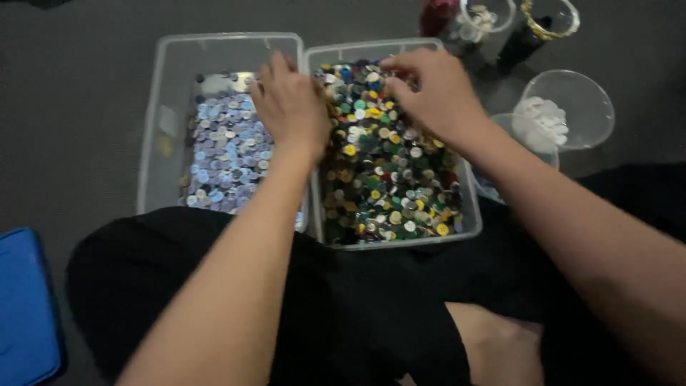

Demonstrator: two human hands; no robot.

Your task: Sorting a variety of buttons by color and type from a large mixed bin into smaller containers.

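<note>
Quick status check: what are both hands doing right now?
Both hands, left hand and right hand, over mixed-colour buttons. Grips unclear. Pale-button bin alongside. Nothing blocking.

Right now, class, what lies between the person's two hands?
In the head view, mixed-colour buttons heaped in the right clear bin lie between the left hand and the right hand; nothing else shows there.

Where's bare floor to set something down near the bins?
Free: grey floor left of the left bin, above the blue lid. Crowded: right of the mixed-button bin, with clear bowls and cups. Both hands cover the bins' far ends.
</note>
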